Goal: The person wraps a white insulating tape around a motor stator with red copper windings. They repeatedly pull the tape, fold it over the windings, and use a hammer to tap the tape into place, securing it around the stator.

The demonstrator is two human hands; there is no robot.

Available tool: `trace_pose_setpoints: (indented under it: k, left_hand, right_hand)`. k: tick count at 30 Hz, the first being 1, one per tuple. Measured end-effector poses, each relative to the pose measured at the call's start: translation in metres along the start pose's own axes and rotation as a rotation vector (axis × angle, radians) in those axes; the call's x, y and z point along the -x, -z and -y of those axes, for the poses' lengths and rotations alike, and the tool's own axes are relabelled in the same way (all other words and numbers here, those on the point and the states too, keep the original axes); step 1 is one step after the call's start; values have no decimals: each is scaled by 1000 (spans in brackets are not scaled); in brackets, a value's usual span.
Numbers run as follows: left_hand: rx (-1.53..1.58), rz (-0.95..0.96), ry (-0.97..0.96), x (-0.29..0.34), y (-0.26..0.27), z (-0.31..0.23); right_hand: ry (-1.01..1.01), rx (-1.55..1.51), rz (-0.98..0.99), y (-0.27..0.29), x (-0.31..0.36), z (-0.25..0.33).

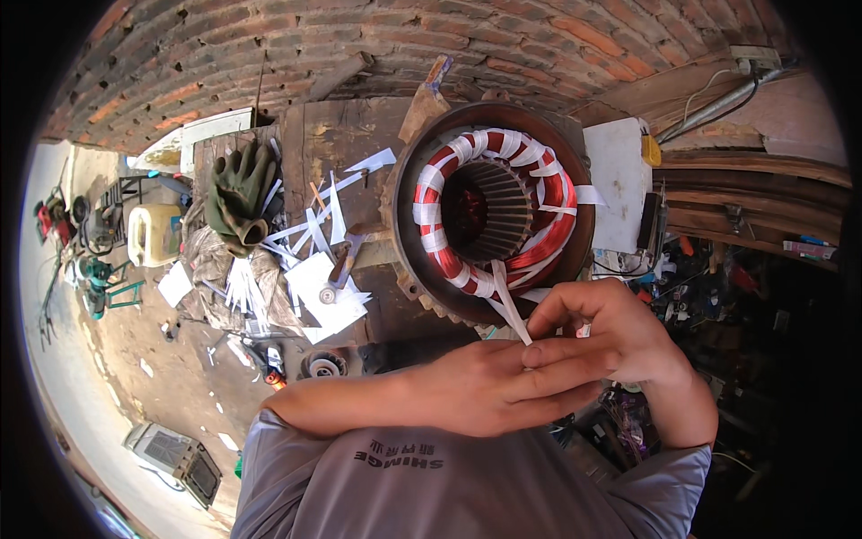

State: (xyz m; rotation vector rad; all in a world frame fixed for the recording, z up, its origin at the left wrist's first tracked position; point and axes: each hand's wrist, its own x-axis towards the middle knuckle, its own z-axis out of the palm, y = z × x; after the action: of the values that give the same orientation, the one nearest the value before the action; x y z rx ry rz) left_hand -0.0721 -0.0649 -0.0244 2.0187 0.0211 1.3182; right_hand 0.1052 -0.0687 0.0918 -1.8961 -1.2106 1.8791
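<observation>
The right hand is pinching a white tape, apparently for tension against the red coil ring; the left hand is crossing close by, its grip impossible to tell. The stator housing is sitting on the desk, its rim obstructing low access, while paper scraps and green gloves are crowding the left.

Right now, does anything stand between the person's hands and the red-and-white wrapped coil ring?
Yes, the near rim of the brown metal housing lies between the left hand and right hand and the coil ring. The white strip crosses it to the fingers. No tool is visible in that gap.
</observation>
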Motion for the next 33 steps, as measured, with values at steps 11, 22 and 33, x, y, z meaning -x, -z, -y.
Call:
trace_pose_setpoints:
  k: [11,22,33]
  left_hand:
    - [35,-127,482,-23,71,28]
    - [176,701,912,-75,69,103]
    - [-445,1055,937,-96,41,95]
  right_hand:
    - [138,-114,-260,12,1,10]
    - [528,-20,-454,31,-53,-15]
    - [631,168,-436,41,-50,-21]
